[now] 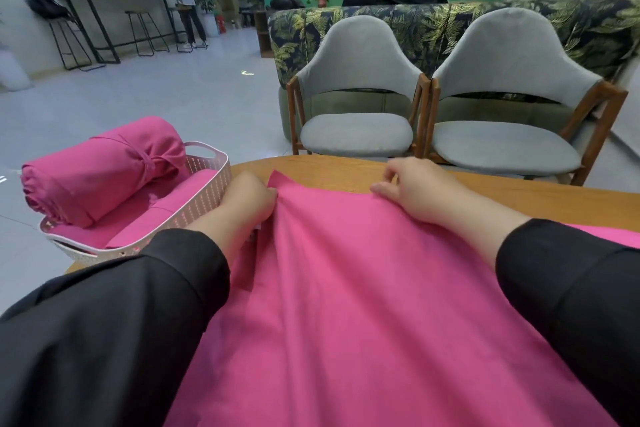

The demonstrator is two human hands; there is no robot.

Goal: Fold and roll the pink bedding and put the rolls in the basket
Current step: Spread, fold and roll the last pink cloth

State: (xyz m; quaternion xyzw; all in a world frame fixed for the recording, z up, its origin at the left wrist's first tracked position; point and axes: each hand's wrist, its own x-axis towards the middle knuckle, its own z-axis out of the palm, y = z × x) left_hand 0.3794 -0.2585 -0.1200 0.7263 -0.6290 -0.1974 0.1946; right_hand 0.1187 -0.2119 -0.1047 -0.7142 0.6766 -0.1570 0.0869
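Pink matte sheet [346, 288] – left hand [247, 199] bunches it, right hand [419, 191] fingers pinch its creased edge

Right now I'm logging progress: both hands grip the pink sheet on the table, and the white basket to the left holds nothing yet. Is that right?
Not quite. The head view shows the white basket already holds pink bedding, with a big pink roll on top. The rest stands: left hand and right hand grip the pink sheet on the table.
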